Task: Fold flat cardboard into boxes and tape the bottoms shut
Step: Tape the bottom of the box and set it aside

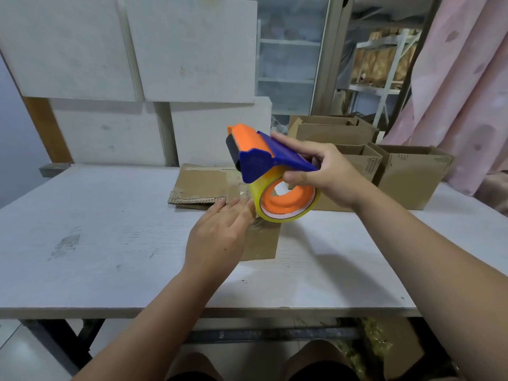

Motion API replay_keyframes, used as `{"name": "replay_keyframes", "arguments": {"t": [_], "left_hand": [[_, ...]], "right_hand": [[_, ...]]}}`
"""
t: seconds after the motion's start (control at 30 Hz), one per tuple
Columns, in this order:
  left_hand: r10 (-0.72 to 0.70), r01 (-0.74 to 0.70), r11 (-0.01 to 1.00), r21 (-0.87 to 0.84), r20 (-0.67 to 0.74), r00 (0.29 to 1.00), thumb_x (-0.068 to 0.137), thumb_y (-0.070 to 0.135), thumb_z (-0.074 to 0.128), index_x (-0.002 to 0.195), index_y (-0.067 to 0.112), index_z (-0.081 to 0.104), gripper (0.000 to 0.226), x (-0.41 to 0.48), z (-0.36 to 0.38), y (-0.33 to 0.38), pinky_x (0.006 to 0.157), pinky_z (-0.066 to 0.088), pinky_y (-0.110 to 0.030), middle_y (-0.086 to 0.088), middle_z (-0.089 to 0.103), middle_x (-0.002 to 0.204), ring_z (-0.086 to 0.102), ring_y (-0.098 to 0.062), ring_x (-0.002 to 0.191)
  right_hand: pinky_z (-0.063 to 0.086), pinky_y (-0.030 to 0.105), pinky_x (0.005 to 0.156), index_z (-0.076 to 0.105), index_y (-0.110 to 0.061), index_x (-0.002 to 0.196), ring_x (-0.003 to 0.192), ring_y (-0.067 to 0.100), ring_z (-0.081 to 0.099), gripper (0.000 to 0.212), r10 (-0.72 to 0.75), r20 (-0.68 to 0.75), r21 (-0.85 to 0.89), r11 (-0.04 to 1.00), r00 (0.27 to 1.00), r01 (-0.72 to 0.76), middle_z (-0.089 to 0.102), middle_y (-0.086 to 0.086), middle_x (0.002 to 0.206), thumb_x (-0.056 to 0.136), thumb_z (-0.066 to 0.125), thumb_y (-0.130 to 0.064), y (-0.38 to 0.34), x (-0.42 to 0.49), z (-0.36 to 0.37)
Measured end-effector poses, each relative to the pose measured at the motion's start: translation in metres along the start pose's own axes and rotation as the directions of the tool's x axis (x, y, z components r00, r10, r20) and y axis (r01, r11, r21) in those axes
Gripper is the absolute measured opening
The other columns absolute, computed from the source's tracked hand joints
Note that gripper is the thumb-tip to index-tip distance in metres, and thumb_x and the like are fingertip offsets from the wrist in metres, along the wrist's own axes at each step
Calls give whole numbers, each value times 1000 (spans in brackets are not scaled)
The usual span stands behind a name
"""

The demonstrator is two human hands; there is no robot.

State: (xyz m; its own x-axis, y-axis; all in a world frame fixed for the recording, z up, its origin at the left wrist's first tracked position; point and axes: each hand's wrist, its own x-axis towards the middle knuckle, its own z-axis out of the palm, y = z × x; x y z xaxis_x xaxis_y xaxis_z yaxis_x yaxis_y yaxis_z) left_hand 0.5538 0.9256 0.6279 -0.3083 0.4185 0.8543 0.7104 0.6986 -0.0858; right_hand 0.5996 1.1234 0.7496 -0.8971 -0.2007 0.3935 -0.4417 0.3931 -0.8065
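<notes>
- Starting nearest me, the white table [110, 229] carries all the work. There is one table, and I count two bare hands over it.
- My left hand [220, 232], at 6 o'clock of the job, lies flat with its fingers straight and grips nothing. It presses down on the cardboard box [262, 243], I judge to pin the tape end and steady the box.
- That one box stands mid-table. Only its near brown face shows below the hand, and I cannot tell how much of the seam is taped.
- My right hand [327, 171], at 3 o'clock of the box, is curled round the blue handle of the single tape dispenser [255, 149]. It holds the dispenser tilted above the box, orange nose toward 11 o'clock, probably so the strip pulls taut.
- One clear tape roll [286, 215] sits on the dispenser's orange hub, just beside my left fingertips.
- Flat cardboard [200, 185] lies at 12 o'clock of the box with frayed corrugated edges. It looks like a small stack, though I cannot count the sheets.
- Open boxes [409, 182] are parked at 2 o'clock, presumably finished and out of the way. I count at least four, but the rear ones overlap.
- White panels [192, 50] lean behind at 12 o'clock, three or four of them.
</notes>
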Motion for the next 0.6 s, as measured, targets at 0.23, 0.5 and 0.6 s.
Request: {"name": "replay_keyframes", "arguments": {"t": [0.23,0.5,0.6], "left_hand": [[-5,5,1000,-6,52,999,66,-7,80,111,2,69,48,0,-3,-1,96,43,-36,-12,70,110,67,-27,101],[-51,55,998,-22,137,989,59,-5,85,111,3,69,55,1,-8,7,68,57,-37,-10,70,111,67,-28,102],[-47,51,998,-25,163,985,58,-6,85,111,3,69,56,2,-12,8,59,57,-35,-10,69,112,67,-28,103]], "right_hand": [[45,13,85,52,-46,123,110,-4,58,61,20,76,-139,990,997,-9,60,-25,121,71,74,-24,-1,-2,-13],[45,11,77,54,-39,124,96,-4,61,63,74,-9,-58,996,997,-74,67,-25,108,67,77,-29,36,-35,-28],[46,15,81,55,-43,124,96,1,62,66,79,-58,15,997,995,-78,67,-20,112,63,80,-38,49,-40,-26]]}}
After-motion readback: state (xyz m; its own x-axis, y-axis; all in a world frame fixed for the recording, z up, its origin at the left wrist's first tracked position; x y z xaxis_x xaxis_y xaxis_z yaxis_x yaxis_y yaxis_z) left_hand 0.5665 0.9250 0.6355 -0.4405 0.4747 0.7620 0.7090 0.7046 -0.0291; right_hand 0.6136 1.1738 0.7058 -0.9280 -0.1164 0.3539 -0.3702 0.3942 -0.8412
